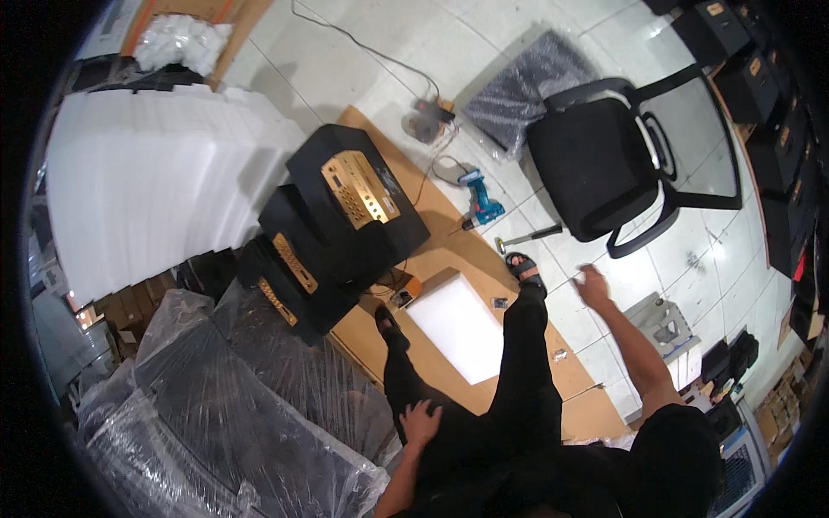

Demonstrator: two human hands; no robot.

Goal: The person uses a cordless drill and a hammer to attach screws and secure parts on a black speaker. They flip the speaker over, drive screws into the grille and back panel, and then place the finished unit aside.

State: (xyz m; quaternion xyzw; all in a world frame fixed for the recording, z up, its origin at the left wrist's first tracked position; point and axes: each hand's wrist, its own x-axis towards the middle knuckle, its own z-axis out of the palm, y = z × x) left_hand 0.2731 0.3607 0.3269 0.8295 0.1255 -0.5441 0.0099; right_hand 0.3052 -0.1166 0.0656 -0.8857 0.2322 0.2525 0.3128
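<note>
My left hand (420,423) rests on my black-clad left thigh, fingers apart and holding nothing. My right hand (591,289) hangs over the tiled floor beside my right sandal, empty, its fingers somewhat apart. Beyond it lies a hammer (527,238) with a dark handle, and past that a teal cordless drill (485,207) with a long bit. A white rectangular sheet or panel (458,328) lies between my feet on flat brown cardboard (458,245). Ahead to the left stand several black box-shaped cabinets with gold control panels (358,190).
A tall stack of white foam sheets (164,181) stands far left. Plastic-wrapped goods (259,406) fill the near left. A black office chair (596,164) stands right, beside a bubble-wrapped flat item (527,86). A cable (371,47) crosses the floor. Black boxes (751,91) line the right edge.
</note>
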